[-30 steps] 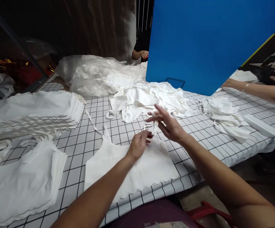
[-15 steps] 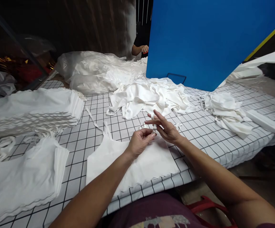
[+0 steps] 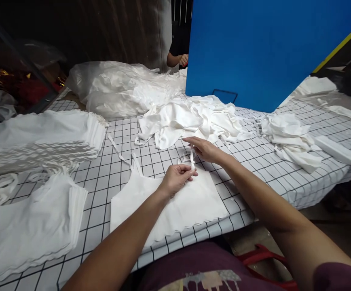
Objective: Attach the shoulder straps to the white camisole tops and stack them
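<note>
A white camisole-like top (image 3: 163, 206) lies flat in front of me, its wavy hem toward the table's near edge. My left hand (image 3: 177, 178) pinches the base of its right-hand strap (image 3: 192, 157) between thumb and fingers. The strap stands up from that pinch to my right hand (image 3: 206, 150), whose fingers point left and are closed over the strap's upper part; the thumb is partly hidden. Another thin strap (image 3: 119, 151) of the top trails loose on the checked cloth to the left.
Stacked white tops (image 3: 42, 137) and a second stack (image 3: 32, 230) fill the left side. Behind my hands lies a loose white fabric heap (image 3: 190, 119), with a clear plastic bag (image 3: 111, 89) beyond. A blue board (image 3: 254, 52) rises at the back; a person's hand (image 3: 183, 60) shows beside it.
My right hand has moved slightly up from beside my left, and its spread fingers have come together. The strap now stretches between the hands. White cloth at the far right has dropped lower.
</note>
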Demonstrator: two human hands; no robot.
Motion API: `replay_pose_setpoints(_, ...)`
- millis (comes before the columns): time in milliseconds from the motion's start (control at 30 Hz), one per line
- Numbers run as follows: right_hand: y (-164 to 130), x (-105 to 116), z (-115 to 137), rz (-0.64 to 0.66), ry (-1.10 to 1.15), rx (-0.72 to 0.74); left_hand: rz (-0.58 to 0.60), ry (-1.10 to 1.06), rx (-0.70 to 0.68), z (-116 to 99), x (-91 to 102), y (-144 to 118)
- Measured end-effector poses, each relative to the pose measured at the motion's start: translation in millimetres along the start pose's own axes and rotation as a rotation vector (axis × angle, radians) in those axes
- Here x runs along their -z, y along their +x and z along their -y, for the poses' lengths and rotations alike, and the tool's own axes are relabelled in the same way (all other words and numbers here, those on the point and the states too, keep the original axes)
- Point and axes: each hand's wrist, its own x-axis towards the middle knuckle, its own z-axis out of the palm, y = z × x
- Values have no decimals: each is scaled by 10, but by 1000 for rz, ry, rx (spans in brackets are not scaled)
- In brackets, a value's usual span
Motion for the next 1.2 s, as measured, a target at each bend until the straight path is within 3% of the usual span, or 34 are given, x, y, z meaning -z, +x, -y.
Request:
replay_pose_setpoints(100,-42,94,103,-17,-214,-87,-36,7,30,-5,57,39)
replay_pose_setpoints(167,-93,156,262,-38,-236,-139,-53,45,23,-8,97,56)
replay_pose_setpoints(333,-170,145,600,185,93,-68,14,184,-34,-33,166,52)
replay_pose_setpoints(400,-180,85,618,254,145,-66,0,269,-40,-63,186,35)
replay_pose_setpoints(533,-207,6,544,196,171,-74,-45,489,-86,-169,249,-17)
replay_pose_setpoints(800,-328,-29,636,241,281,-173,117,940,6,-335,362,-125)
replay_pose_setpoints(1000,-368,-96,694,295,328,-229,140,923,76,-358,318,-147)
replay_pose_setpoints(1200,-376,-73,646,314,386,-262,162,844,36,-298,349,-120)
